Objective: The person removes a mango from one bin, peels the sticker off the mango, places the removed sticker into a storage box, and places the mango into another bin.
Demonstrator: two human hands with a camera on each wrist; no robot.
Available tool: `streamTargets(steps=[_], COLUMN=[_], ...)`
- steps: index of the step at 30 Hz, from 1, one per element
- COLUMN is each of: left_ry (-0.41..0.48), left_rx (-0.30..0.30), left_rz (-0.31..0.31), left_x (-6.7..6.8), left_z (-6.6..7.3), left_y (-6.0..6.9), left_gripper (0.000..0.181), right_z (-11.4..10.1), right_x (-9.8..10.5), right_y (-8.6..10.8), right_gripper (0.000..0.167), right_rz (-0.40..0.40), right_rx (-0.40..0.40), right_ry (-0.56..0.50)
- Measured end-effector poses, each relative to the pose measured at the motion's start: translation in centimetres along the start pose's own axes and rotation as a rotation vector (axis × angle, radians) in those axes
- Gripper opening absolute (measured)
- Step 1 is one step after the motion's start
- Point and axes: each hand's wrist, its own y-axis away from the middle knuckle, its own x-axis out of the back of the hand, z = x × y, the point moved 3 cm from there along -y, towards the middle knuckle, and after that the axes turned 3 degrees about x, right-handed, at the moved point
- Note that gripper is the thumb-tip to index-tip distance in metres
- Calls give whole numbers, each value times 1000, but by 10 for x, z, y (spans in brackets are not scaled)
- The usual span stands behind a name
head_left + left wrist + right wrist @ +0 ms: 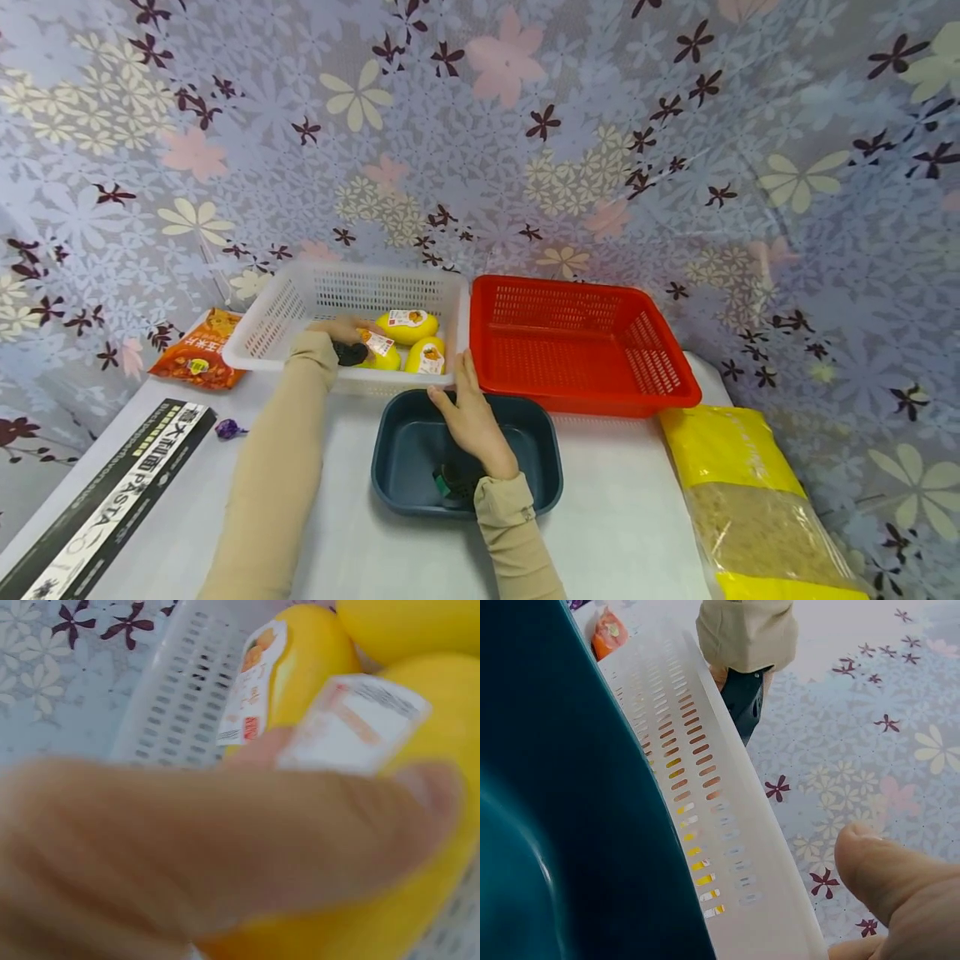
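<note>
My left hand (343, 329) is inside the white perforated basket (251, 337), holding a yellow mango (384, 358) with a white label. In the left wrist view the thumb lies across this mango (442, 712), and a fingertip shows on its far side; the other fingers are hidden. Two more labelled mangoes, one behind (412, 332) and one to the right (426, 357), lie close by. Above the dark teal basin (405, 433), my right hand (476, 421) has its fingers extended toward the white basket's near right corner. Whether it touches the rim I cannot tell.
A red basket (585, 400) adjoins the white one on the right. Farther right lies a yellow-ended clear bag (757, 517). On the left are an orange snack bag (198, 350), a long pasta box (112, 492) and a purple-wrapped lollipop (227, 429). Behind stands a flowered backdrop.
</note>
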Motion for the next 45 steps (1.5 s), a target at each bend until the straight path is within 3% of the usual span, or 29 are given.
streamTargets(steps=[6, 10, 13, 19, 23, 26, 30, 34, 37, 41, 45], left_ry=[36, 98, 166, 263, 226, 213, 315, 377, 384, 412, 435], left_rx=[92, 95, 65, -2, -18, -60, -142, -163, -136, -106, -132], left_rz=[185, 240, 265, 406, 526, 663, 786, 790, 767, 744, 731], left_x=[11, 11, 10, 10, 5, -4, -21, -46, -65, -88, -106], left_z=[17, 24, 26, 33, 44, 52, 64, 76, 83, 88, 95], left_y=[22, 33, 41, 55, 69, 82, 105, 130, 146, 163, 176], left_gripper=[63, 59, 60, 60, 58, 56, 56, 58, 58, 57, 55], right_z=[-2, -2, -1, 1, 1, 2, 2, 3, 2, 1, 0], right_x=[2, 2, 0, 1, 2, 2, 0, 0, 2, 7, 14], right_y=[0, 0, 0, -2, -1, -1, 0, 0, 1, 4, 10], right_gripper=[76, 76, 76, 77, 77, 77, 77, 77, 78, 78, 73], right_rz=[22, 20, 14, 2, 5, 8, 2, 0, 0, -19, -29], right_rx=[12, 17, 15, 13, 18, 23, 25, 26, 30, 23, 31], right_ry=[-5, -7, -5, 6, 1, -8, -15, -14, -19, -50, -90])
